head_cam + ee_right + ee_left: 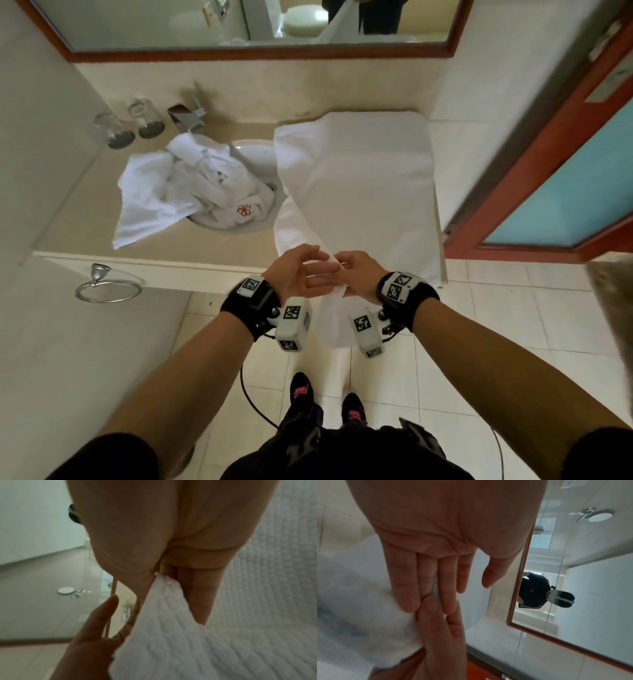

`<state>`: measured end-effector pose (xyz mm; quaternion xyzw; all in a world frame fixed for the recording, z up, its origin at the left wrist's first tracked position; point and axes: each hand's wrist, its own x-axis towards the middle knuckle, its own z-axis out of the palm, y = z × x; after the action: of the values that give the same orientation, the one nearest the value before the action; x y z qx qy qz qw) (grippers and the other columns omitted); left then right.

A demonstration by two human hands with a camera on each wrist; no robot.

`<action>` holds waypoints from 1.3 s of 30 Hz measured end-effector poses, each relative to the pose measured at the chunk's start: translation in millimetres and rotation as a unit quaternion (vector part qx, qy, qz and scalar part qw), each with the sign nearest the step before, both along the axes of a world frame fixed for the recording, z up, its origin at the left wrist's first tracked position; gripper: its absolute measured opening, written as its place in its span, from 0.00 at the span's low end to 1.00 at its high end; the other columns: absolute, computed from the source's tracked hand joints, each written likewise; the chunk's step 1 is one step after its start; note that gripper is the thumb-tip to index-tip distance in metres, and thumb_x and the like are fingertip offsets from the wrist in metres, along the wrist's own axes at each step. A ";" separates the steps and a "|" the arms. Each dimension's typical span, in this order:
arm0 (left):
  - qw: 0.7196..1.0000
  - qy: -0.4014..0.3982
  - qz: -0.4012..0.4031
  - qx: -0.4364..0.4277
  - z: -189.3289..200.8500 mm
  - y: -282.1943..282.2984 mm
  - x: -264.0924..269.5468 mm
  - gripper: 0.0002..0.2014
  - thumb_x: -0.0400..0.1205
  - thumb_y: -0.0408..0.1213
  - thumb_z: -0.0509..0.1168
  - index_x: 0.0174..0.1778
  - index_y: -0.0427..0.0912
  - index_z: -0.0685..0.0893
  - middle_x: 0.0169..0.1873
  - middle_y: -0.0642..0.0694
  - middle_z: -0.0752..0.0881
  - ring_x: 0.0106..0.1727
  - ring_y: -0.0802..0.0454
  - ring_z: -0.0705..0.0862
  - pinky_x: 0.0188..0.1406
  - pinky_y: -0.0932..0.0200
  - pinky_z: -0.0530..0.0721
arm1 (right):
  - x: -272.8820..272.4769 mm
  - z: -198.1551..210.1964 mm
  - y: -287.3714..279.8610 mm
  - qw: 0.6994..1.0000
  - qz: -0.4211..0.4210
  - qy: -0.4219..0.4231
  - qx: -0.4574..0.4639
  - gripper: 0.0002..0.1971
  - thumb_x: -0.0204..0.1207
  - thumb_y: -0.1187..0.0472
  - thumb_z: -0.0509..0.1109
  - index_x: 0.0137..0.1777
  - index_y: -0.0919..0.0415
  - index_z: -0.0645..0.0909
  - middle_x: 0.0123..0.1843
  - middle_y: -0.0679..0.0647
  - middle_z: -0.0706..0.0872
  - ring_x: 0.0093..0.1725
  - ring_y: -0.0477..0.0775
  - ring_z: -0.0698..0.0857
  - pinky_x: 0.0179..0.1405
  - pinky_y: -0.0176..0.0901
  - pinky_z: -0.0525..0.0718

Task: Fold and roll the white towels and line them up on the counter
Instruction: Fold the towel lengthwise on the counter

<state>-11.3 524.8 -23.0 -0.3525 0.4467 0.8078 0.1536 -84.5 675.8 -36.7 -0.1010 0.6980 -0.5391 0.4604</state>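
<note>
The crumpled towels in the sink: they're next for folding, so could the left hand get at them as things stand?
Probably yes: the left hand is open, the crumpled towels lie uncovered to its left, nothing between.

No words, brand names or numbers are showing legibly anywhere in these views. The one sign is a red flower-like emblem (244, 211), showing on the crumpled white towel (178, 185) that is lying in and beside the sink (251, 150); it is carrying no letters that can be made out. Black-and-white square code markers (291, 312) are sitting on the white camera units strapped to both wrists, and they are patterns, not text. Pink marks (300, 391) are showing on the person's black shoes, too blurred to read. A small plate on the door frame (603, 89) is showing no legible writing.
</note>
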 end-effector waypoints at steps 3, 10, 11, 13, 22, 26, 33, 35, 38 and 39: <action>0.997 -0.014 -0.066 -0.028 9.6 10.8 -16.0 0.10 0.83 0.43 0.64 0.53 0.41 0.80 0.48 0.38 0.91 0.46 0.39 0.91 0.43 0.49 0.90 | -2.8 3.3 19.8 0.999 -0.024 -0.037 -0.024 0.10 0.75 0.72 0.73 0.56 0.66 0.84 0.49 0.62 0.88 0.50 0.61 0.89 0.56 0.57 0.88; 0.939 0.000 -0.081 -0.335 -6.9 43.4 -60.8 0.13 0.79 0.28 0.61 0.58 0.43 0.78 0.28 0.41 0.81 0.25 0.45 0.79 0.33 0.54 0.80 | -22.2 -1.5 81.5 0.993 -0.113 -0.023 -0.004 0.22 0.73 0.80 0.69 0.67 0.67 0.81 0.62 0.63 0.87 0.60 0.65 0.86 0.62 0.59 0.85; 0.924 0.003 -0.107 -0.368 -13.8 42.4 -65.7 0.16 0.78 0.28 0.60 0.60 0.47 0.78 0.27 0.40 0.80 0.25 0.45 0.77 0.31 0.55 0.78 | -24.0 -0.9 92.1 0.991 -0.128 -0.027 -0.011 0.22 0.74 0.80 0.67 0.68 0.67 0.81 0.60 0.62 0.87 0.57 0.63 0.87 0.58 0.55 0.87; 0.885 0.017 -0.192 -0.423 -26.8 41.1 -74.0 0.20 0.78 0.30 0.60 0.64 0.55 0.76 0.29 0.39 0.82 0.27 0.44 0.78 0.30 0.54 0.78 | -26.3 0.3 112.7 0.986 -0.165 -0.032 -0.016 0.22 0.75 0.80 0.66 0.67 0.64 0.82 0.57 0.61 0.89 0.49 0.59 0.89 0.46 0.48 0.90; 0.805 -0.047 -0.340 -0.483 -73.1 52.3 -110.7 0.19 0.79 0.39 0.63 0.66 0.59 0.76 0.60 0.31 0.84 0.45 0.35 0.87 0.38 0.52 0.83 | -26.2 -47.6 173.9 0.975 -0.137 0.012 0.177 0.15 0.71 0.74 0.72 0.57 0.62 0.87 0.52 0.56 0.87 0.52 0.59 0.85 0.51 0.50 0.86; 0.786 -0.047 -0.357 -0.503 -81.3 63.2 -112.9 0.19 0.80 0.37 0.68 0.68 0.48 0.80 0.65 0.38 0.82 0.63 0.35 0.82 0.61 0.51 0.81 | -41.0 -60.9 171.2 0.975 -0.133 -0.004 0.180 0.09 0.73 0.68 0.76 0.51 0.58 0.85 0.51 0.61 0.88 0.50 0.59 0.86 0.41 0.42 0.83; 0.877 -0.041 -0.224 -0.423 -63.2 47.4 -108.9 0.12 0.79 0.27 0.64 0.56 0.44 0.82 0.38 0.38 0.86 0.33 0.46 0.82 0.32 0.57 0.79 | -80.4 -59.4 136.8 0.974 -0.136 0.035 0.179 0.06 0.75 0.68 0.73 0.50 0.60 0.83 0.46 0.62 0.86 0.43 0.59 0.85 0.42 0.51 0.86; 0.898 -0.037 -0.161 -0.409 -53.1 33.3 -109.8 0.10 0.79 0.26 0.64 0.53 0.41 0.83 0.36 0.39 0.86 0.32 0.47 0.83 0.31 0.57 0.79 | -90.7 -56.3 116.7 0.977 -0.124 0.036 0.167 0.05 0.76 0.69 0.72 0.49 0.60 0.82 0.46 0.62 0.86 0.41 0.59 0.85 0.37 0.46 0.85; 0.911 -0.034 -0.092 -0.400 -43.8 1.3 -117.8 0.07 0.78 0.24 0.63 0.44 0.40 0.82 0.36 0.39 0.86 0.31 0.47 0.83 0.32 0.58 0.79 | -108.9 -49.0 79.8 0.983 -0.101 0.045 0.148 0.05 0.76 0.69 0.72 0.47 0.59 0.81 0.46 0.62 0.86 0.38 0.57 0.85 0.33 0.43 0.84; 0.914 -0.037 -0.075 -0.398 -41.3 -11.2 -121.7 0.07 0.79 0.24 0.63 0.42 0.41 0.82 0.36 0.38 0.86 0.31 0.46 0.83 0.32 0.58 0.79 | -116.1 -46.7 66.0 0.985 -0.091 0.049 0.141 0.05 0.76 0.69 0.72 0.46 0.58 0.82 0.46 0.62 0.86 0.38 0.57 0.85 0.33 0.43 0.84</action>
<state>-133.0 513.6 -64.3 -0.3794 0.7501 0.5362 0.0770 -200.5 741.7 -83.4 0.0030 0.7953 -0.4690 0.3842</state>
